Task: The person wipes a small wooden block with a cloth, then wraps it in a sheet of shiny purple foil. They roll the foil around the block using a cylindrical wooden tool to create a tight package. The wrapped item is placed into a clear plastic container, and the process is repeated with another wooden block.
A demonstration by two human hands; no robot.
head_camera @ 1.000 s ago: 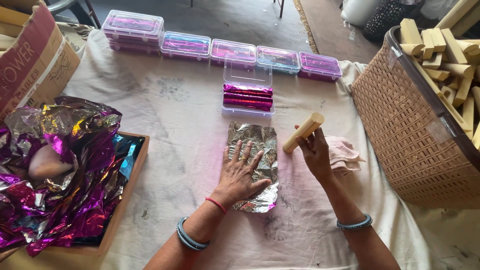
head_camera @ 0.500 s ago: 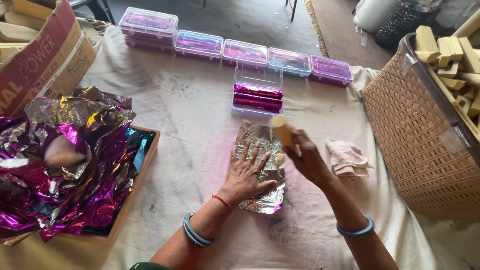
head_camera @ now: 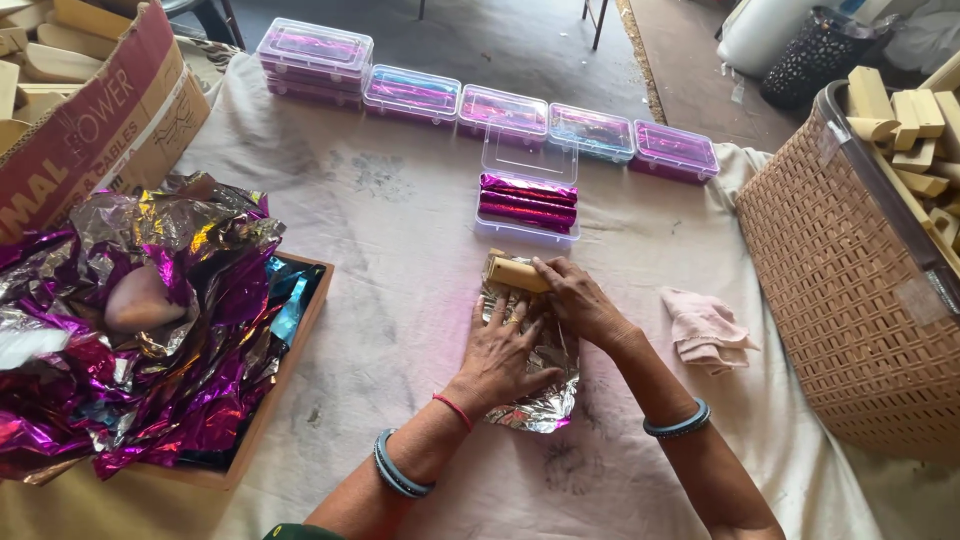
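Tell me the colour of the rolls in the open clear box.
The rolls in the open clear box are shiny magenta-purple foil, seen best in the head view.

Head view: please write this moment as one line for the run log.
left hand: flat on foil sheet | right hand: holds wooden stick at foil's far edge | open box: purple wrapped sticks inside

Wooden stick (head_camera: pixel 518 275) — now down on foil (head_camera: pixel 535 385)

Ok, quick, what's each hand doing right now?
Left hand: open, flat on the crinkled silver foil sheet.
Right hand: fingers curled on the pale wooden stick at the foil's far edge.
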